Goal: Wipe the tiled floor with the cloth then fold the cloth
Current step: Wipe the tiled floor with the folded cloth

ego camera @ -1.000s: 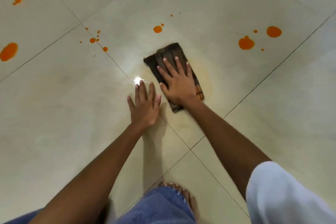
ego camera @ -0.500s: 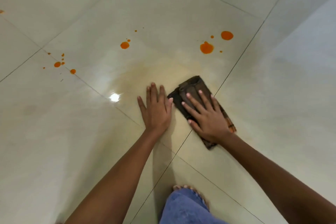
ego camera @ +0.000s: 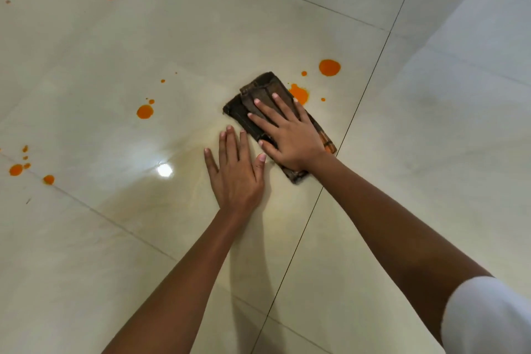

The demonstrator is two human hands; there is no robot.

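Gleaming tiled floor (ego camera: 86,238) — scattered orange splashes (ego camera: 329,67).

worn: white short sleeve (ego camera: 488,316) (plain, smooth) | side: right upper arm

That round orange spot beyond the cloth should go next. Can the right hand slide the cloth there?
Probably yes: the right hand presses flat on the cloth; only tile and a small drop separate it from the spot.

Floor (ego camera: 86,238): glossy cream tiles, thin dark grout lines. Cloth (ego camera: 260,95): dark brown, striped, orange edge. Spots (ego camera: 329,67): bright orange; sleeve (ego camera: 488,316), lower right: white.
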